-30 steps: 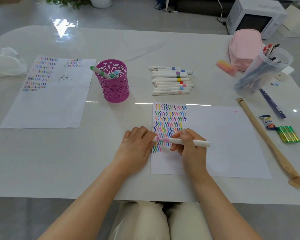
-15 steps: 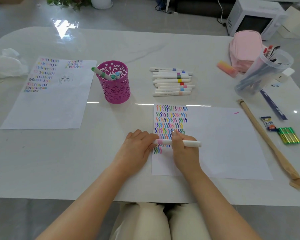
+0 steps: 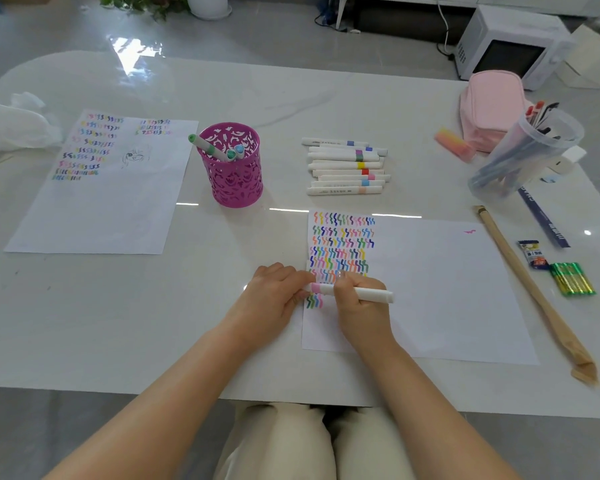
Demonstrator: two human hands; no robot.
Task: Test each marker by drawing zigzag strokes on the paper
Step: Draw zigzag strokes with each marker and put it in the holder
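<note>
While the head camera looked down, the right hand was curled round the white barrel of a marker, held level over the left edge of the paper just above the lowest zigzags. The left hand pinched its pink-banded end (cap or tip, the fingers hid which). Farther back on the tabletop lay a row of markers, near a pink cup holding a few more.

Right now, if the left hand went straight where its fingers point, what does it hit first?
The marker, at its pink-banded end, which the left hand seems to pinch; then the right hand.
</note>
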